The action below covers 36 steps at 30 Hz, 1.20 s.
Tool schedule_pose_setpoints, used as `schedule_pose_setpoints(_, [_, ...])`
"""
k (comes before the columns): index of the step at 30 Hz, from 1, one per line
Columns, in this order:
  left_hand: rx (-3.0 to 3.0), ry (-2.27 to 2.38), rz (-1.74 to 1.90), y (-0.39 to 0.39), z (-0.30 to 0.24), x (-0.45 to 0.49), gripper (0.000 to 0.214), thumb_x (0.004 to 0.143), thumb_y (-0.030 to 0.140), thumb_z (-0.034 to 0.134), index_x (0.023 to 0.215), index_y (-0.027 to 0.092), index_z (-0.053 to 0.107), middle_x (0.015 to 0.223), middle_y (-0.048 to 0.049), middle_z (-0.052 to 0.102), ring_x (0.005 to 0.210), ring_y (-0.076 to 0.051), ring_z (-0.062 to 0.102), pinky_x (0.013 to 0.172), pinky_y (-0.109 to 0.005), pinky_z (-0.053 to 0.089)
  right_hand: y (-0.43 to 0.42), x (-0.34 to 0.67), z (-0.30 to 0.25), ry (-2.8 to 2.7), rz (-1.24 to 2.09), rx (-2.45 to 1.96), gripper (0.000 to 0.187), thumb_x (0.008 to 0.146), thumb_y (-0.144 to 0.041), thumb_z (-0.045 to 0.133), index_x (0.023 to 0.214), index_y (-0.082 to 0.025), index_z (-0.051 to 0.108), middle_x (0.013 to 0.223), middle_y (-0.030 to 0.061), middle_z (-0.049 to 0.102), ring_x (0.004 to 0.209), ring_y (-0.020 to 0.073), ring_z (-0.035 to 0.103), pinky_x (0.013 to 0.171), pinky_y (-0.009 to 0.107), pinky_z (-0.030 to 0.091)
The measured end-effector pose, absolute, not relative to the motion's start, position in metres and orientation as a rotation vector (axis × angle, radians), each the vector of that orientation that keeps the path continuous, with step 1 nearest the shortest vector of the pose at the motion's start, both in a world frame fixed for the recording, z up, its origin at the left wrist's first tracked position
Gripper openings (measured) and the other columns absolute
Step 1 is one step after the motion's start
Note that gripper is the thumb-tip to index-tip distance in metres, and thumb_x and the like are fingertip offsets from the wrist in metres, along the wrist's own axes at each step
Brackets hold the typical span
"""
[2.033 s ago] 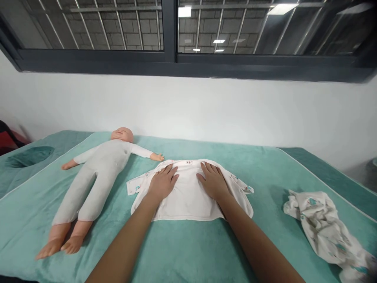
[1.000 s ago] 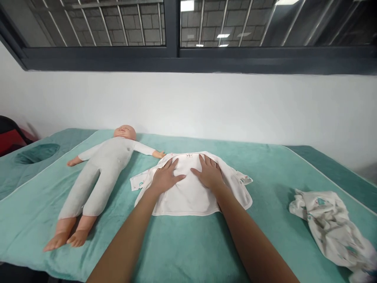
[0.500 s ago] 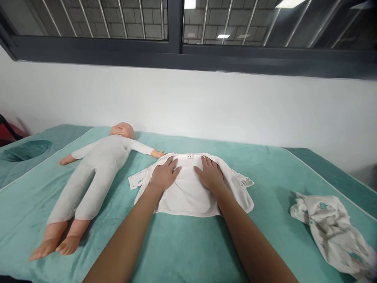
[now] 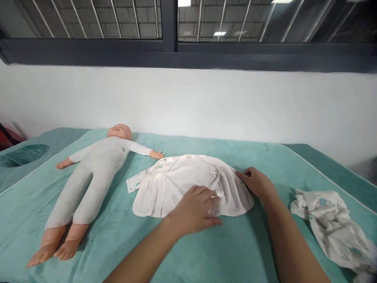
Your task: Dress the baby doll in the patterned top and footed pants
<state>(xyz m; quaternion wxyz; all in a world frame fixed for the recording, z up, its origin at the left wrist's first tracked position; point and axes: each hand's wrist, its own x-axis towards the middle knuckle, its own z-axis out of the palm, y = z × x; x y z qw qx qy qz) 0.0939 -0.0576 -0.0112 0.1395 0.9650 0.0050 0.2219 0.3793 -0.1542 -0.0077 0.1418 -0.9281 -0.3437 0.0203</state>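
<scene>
A small white baby shirt (image 4: 182, 184) lies spread on the green cover, its inner side up, with a printed tag at the neckline. Its left sleeve points outward; the right sleeve is mostly hidden at my right hand (image 4: 257, 184). That hand is at the shirt's right edge, fingers curled in on the cloth there. Over the shirt's lower middle is my left hand (image 4: 196, 208), fingers loosely apart and holding nothing. To the left, a baby doll (image 4: 103, 157) in a white body suit lies on its back, one hand close to the shirt's shoulder.
Crumpled white printed clothing (image 4: 332, 228) lies on the right of the green-covered bed (image 4: 200, 255). A face hole (image 4: 23, 155) is at the far left. Behind the bed stand a white wall (image 4: 188, 102) and a dark-framed window (image 4: 88, 53).
Both hands have left the shirt's upper chest. My left hand has come down and right to the lower middle; my right hand has moved right to the shirt's edge.
</scene>
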Motion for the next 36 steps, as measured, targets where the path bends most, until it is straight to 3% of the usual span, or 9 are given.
schedule_pose_setpoints(3, [2.906, 0.121, 0.615, -0.085, -0.01, 0.114, 0.055, 0.083, 0.053, 0.068, 0.122, 0.016, 0.056, 0.115, -0.0088, 0.064, 0.104, -0.026, 0.057, 0.088, -0.043, 0.047, -0.17, 0.38, -0.013, -1.024, 0.124, -2.616, 0.047, 0.081, -0.068, 0.05, 0.07, -0.023, 0.059, 0.069, 0.0039, 0.065, 0.062, 0.0213, 0.057, 0.057, 0.031, 0.035])
schedule_pose_setpoints(8, [3.068, 0.236, 0.732, -0.099, -0.016, 0.13, 0.009, 0.093, 0.025, 0.056, 0.092, 0.016, 0.06, 0.092, -0.008, 0.061, 0.083, -0.022, 0.056, 0.066, -0.037, 0.045, -0.163, 0.382, -0.015, -0.864, 0.036, -2.25, 0.04, 0.077, -0.058, 0.056, 0.062, -0.022, 0.058, 0.059, 0.0015, 0.06, 0.058, 0.018, 0.051, 0.057, 0.03, 0.034])
schedule_pose_setpoints(11, [3.055, 0.103, 0.89, -0.102, -0.02, 0.129, 0.015, 0.096, 0.017, 0.047, 0.085, 0.017, 0.057, 0.082, -0.0058, 0.059, 0.073, -0.018, 0.054, 0.058, -0.033, 0.039, -0.152, 0.391, -0.018, -0.741, -0.021, -2.135, 0.043, 0.077, -0.06, 0.056, 0.069, -0.019, 0.061, 0.058, 0.0013, 0.057, 0.059, 0.0178, 0.05, 0.058, 0.03, 0.036])
schedule_pose_setpoints(17, [3.005, -0.126, 1.06, -0.108, -0.025, 0.123, 0.019, 0.1, 0.025, 0.043, 0.092, 0.018, 0.058, 0.082, -0.003, 0.063, 0.068, -0.015, 0.056, 0.054, -0.031, 0.034, -0.138, 0.406, -0.031, -0.594, -0.168, -2.008, 0.042, 0.076, -0.054, 0.057, 0.093, -0.015, 0.064, 0.076, 0.0035, 0.061, 0.069, 0.0193, 0.054, 0.066, 0.032, 0.043])
schedule_pose_setpoints(23, [2.869, -0.063, 1.104, -0.111, -0.019, 0.12, 0.017, 0.097, 0.028, 0.047, 0.091, 0.018, 0.06, 0.082, -0.0022, 0.065, 0.068, -0.015, 0.058, 0.055, -0.03, 0.042, -0.136, 0.408, -0.035, -0.572, -0.299, -1.88, 0.044, 0.078, -0.038, 0.051, 0.116, -0.016, 0.059, 0.112, 0.0111, 0.062, 0.084, 0.0198, 0.059, 0.083, 0.037, 0.048])
schedule_pose_setpoints(28, [2.467, 0.482, 1.401, -0.07, -0.013, 0.078, 0.019, 0.096, 0.02, 0.046, 0.104, 0.02, 0.063, 0.097, -0.0074, 0.068, 0.09, -0.017, 0.064, 0.077, -0.031, 0.053, -0.143, 0.408, -0.034, -0.629, -0.354, -1.841, 0.04, 0.08, -0.026, 0.041, 0.117, -0.016, 0.052, 0.119, 0.013, 0.06, 0.106, 0.0204, 0.061, 0.09, 0.034, 0.049])
schedule_pose_setpoints(31, [2.344, 1.144, 1.461, -0.023, -0.013, 0.024, 0.023, 0.097, 0.027, 0.044, 0.106, 0.021, 0.064, 0.106, -0.0096, 0.066, 0.104, -0.022, 0.062, 0.09, -0.038, 0.052, -0.144, 0.409, -0.036, -0.654, -0.342, -1.903, 0.042, 0.082, -0.029, 0.04, 0.12, -0.014, 0.049, 0.121, 0.0155, 0.059, 0.109, 0.022, 0.06, 0.09, 0.036, 0.05])
schedule_pose_setpoints(34, [2.165, 1.73, 1.284, 0.014, -0.013, -0.026, 0.029, 0.095, 0.036, 0.043, 0.107, 0.019, 0.065, 0.112, -0.0114, 0.065, 0.102, -0.026, 0.062, 0.089, -0.041, 0.052, -0.142, 0.408, -0.038, -0.696, -0.292, -2.039, 0.04, 0.077, -0.037, 0.053, 0.109, -0.013, 0.059, 0.112, 0.0175, 0.062, 0.107, 0.0292, 0.058, 0.095, 0.044, 0.046])
schedule_pose_setpoints(36, [2.06, 1.943, 1.054, 0.026, -0.014, -0.044, 0.04, 0.094, 0.044, 0.043, 0.117, 0.018, 0.062, 0.114, -0.0132, 0.066, 0.103, -0.029, 0.063, 0.085, -0.042, 0.052, -0.14, 0.407, -0.039, -0.725, -0.259, -2.13, 0.039, 0.073, -0.04, 0.059, 0.101, -0.013, 0.063, 0.106, 0.0179, 0.064, 0.106, 0.0326, 0.057, 0.098, 0.048, 0.042])
